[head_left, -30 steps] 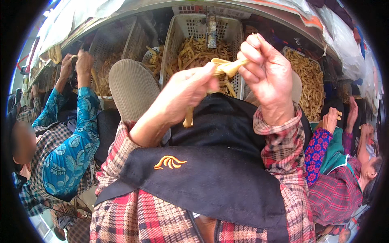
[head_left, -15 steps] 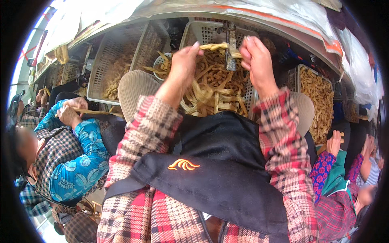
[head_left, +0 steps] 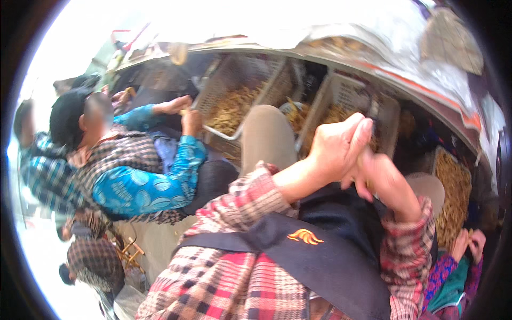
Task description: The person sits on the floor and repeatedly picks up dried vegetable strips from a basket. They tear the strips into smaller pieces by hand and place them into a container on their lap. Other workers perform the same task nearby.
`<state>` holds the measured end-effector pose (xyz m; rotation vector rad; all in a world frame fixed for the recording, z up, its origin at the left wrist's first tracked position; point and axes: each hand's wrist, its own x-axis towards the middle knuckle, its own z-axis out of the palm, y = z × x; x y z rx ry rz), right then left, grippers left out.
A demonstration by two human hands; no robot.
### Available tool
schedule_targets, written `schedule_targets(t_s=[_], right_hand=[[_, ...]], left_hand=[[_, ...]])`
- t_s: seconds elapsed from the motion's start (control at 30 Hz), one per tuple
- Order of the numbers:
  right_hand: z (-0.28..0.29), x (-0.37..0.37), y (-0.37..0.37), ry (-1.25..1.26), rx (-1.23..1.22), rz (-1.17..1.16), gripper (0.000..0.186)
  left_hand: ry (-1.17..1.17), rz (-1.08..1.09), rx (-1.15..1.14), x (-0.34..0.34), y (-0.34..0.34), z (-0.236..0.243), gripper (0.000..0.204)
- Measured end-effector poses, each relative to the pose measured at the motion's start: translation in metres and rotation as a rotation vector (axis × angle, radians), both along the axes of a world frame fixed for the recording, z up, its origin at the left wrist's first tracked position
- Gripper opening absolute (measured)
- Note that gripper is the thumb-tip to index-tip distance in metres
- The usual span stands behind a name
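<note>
My left hand [head_left: 330, 152] is closed, thumb extended along its top, in front of a crate of pale yellow strips [head_left: 336, 112]. My right hand [head_left: 386, 178], blurred and with curled fingers, meets it just below and to the right. Whatever they grip between them is mostly hidden and too smeared to name. Both are above my black apron [head_left: 341, 266], between my knees.
A co-worker in blue sleeves [head_left: 138, 186] sits at left, hands raised by another strip crate [head_left: 234, 106]. Another co-worker's hands [head_left: 466, 245] are at lower right below a filled crate [head_left: 450, 197]. A plastic-covered ledge [head_left: 384, 48] runs overhead; a wooden stool [head_left: 130, 253] stands lower left.
The view has swung left, showing more of the left co-worker. My hands, earlier stretching a yellow strip apart, have come together, the left now above the right, and the strip is mostly hidden.
</note>
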<state>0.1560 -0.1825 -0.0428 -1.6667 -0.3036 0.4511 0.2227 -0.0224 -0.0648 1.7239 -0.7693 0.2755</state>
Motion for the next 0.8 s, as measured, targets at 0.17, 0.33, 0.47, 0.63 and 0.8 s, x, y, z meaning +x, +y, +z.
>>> schedule_targets(t_s=[0.17,0.33,0.47,0.63,0.8], right_hand=[[0.046,-0.021,-0.018,-0.73,-0.412,-0.545,0.066],[0.019,-0.037,0.013,-0.822,-0.492,-0.443,0.046],[0.032,-0.035,0.015,-0.547,-0.603,-0.707,0.035],[0.03,-0.013,0.02,-0.959,-0.862,-0.481,0.02],[0.0,-0.004,0.015,-0.744,-0.394,-0.65,0.01]], left_hand=[[1.397,-0.815,-0.322,-0.003,0.004,-0.029,0.048],[1.578,-0.645,-0.562,-0.048,0.003,-0.005,0.026],[0.731,-0.293,-0.384,-0.042,0.007,0.01,0.031],[-0.419,0.032,0.615,-0.037,0.014,0.018,0.015],[-0.267,-0.117,0.336,-0.012,0.02,-0.005,0.026]])
